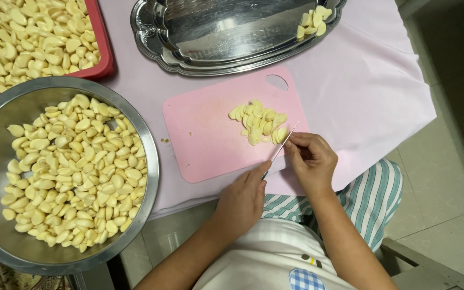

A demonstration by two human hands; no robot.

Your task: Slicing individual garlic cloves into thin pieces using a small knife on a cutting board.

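Observation:
My left hand [243, 201] grips the handle of a small knife [284, 142], whose thin blade points up and to the right onto the pink cutting board [205, 139]. My right hand [310, 160] rests at the board's lower right edge, fingertips pinching a garlic clove [280, 134] right beside the blade. A small pile of cut garlic pieces [256, 118] lies on the board just above the two hands.
A large steel bowl [151, 161] full of peeled garlic cloves stands at the left. A red tray [106, 53] with more cloves is at the top left. A steel platter [216, 32] at the top holds a few pieces. A pink cloth [371, 91] covers the table.

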